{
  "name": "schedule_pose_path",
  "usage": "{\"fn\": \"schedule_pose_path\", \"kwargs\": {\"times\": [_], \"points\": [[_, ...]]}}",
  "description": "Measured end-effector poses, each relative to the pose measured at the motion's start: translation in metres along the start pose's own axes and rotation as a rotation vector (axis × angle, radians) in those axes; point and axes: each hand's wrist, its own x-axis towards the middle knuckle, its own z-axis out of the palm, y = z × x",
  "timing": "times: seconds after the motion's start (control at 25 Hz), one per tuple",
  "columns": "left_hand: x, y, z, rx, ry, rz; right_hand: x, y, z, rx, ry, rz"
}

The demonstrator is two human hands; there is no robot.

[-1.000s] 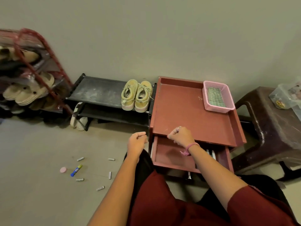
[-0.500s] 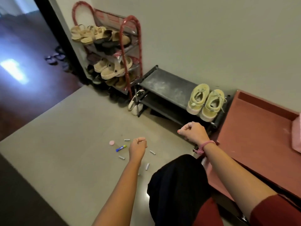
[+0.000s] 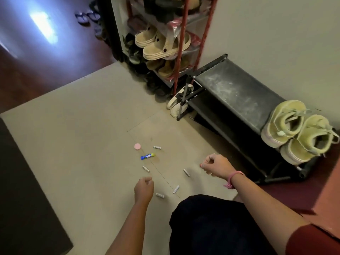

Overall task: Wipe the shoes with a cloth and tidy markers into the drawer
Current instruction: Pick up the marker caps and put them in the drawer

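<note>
Several short white markers lie scattered on the beige floor, one (image 3: 160,195) just right of my left hand (image 3: 143,188), another (image 3: 186,172) left of my right hand (image 3: 216,165). A blue and yellow marker (image 3: 148,156) and a pink round cap (image 3: 137,146) lie farther out. Both hands hover above the floor with fingers curled and nothing visible in them. A pair of pale yellow sneakers (image 3: 294,131) stands on the low black shoe rack (image 3: 233,89) at right. The drawer is out of view.
A red-framed shoe rack (image 3: 176,43) full of sandals stands by the wall behind the black rack. A red-brown table corner (image 3: 329,196) shows at the right edge. My knee in dark cloth (image 3: 211,223) fills the lower middle. A dark mat (image 3: 27,199) lies at left.
The view has swung left from the red table and its open drawer down to the floor. Both hands have left the drawer and now hover over the scattered markers.
</note>
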Motion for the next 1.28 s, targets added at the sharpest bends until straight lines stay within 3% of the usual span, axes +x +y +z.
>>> {"fn": "schedule_pose_path", "kwargs": {"times": [0.36, 0.52, 0.64, 0.8, 1.04, 1.28], "points": [[0.047, -0.074, 0.066, -0.095, -0.041, -0.199, 0.08, 0.04, 0.1, -0.268, -0.241, -0.017], [0.065, -0.1, 0.09, -0.062, -0.176, -0.245, 0.096, 0.067, 0.136, -0.131, -0.189, 0.086], [0.081, -0.114, 0.105, -0.109, -0.189, -0.296, 0.106, 0.087, 0.148, 0.006, -0.168, 0.203], [0.104, -0.129, 0.125, -0.14, -0.109, -0.317, 0.123, 0.1, 0.148, 0.261, -0.166, 0.355], [0.122, -0.134, 0.142, -0.042, 0.187, -0.357, 0.136, 0.101, 0.148, 0.677, -0.181, 0.529], [0.127, -0.126, 0.141, -0.023, 0.214, -0.371, 0.133, 0.1, 0.149, 0.73, -0.203, 0.604]]}}
